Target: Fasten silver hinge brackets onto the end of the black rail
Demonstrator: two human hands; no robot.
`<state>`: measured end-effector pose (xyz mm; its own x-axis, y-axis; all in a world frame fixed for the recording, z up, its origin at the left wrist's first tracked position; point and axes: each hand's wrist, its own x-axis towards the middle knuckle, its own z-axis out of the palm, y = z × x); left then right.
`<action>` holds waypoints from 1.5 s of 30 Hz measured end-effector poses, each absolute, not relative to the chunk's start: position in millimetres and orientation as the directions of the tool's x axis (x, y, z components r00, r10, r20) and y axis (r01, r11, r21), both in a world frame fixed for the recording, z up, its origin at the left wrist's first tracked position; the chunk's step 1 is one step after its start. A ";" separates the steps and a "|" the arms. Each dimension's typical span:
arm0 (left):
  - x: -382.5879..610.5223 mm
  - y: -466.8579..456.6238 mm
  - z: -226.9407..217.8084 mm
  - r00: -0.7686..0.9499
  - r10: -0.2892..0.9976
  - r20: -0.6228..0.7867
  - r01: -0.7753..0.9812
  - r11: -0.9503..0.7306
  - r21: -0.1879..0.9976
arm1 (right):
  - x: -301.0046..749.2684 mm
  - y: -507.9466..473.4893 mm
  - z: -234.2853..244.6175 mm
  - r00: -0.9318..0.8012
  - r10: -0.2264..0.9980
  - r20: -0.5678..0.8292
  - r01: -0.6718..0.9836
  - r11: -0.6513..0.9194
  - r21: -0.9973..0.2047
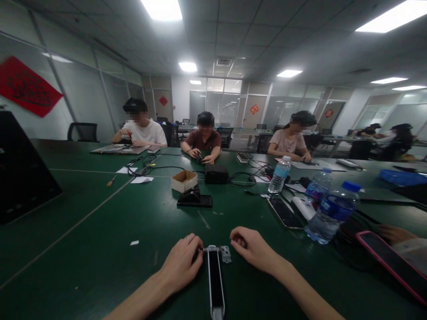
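A black bar [215, 280] with silver edges lies lengthwise on a green table [66, 231], directly in front of the person and running away from them. At its far end, a small holed metal plate [226, 254] sticks out to the right. The left hand [182, 262] is curled over the far end of the bar, with its fingers [196, 251] closed against the left side and appearing to grip it. The right hand [248, 249] is just right of the plate, its fingers [238, 240] bent inward and nearly closed. Whether they touch the plate or hold something small cannot be told.

Farther up the table are a cardboard box [184, 181], a black stand [194, 198], a black case [216, 174] and tangled cables [243, 178]. To the right are three water bottles [333, 212], a dark phone [284, 212] and a pink-edged phone [392, 266], with a second person's hand [396, 233] beside the pink-edged phone. A small screwdriver [111, 180] lies to the left. Three seated co-workers [205, 135] face the person across the table, each wearing a dark headband and working with both hands. A red banner [28, 86] hangs on the glass wall at left.
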<state>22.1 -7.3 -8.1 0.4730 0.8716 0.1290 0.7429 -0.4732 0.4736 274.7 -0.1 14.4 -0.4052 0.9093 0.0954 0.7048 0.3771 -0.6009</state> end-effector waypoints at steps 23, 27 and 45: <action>22.7 -7.6 -5.5 0.482 0.868 0.121 0.737 -0.476 0.480 | 273.6 22.6 13.6 -0.341 0.938 0.066 0.890 0.344 -0.299; 23.0 -7.0 -5.0 0.487 0.863 0.135 0.732 -0.487 0.476 | 274.9 6.8 18.9 -0.419 0.908 0.007 0.807 0.376 -0.455; 22.8 -7.6 -7.6 0.482 0.861 0.164 0.734 -0.499 0.461 | 263.0 -5.1 9.4 -0.540 0.836 0.099 0.647 0.487 -0.586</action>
<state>22.8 -7.6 -7.6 0.4816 0.8608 0.1643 0.7338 -0.4986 0.4613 263.0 -5.1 9.4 -0.5397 0.8360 0.0991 0.6474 0.4874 -0.5860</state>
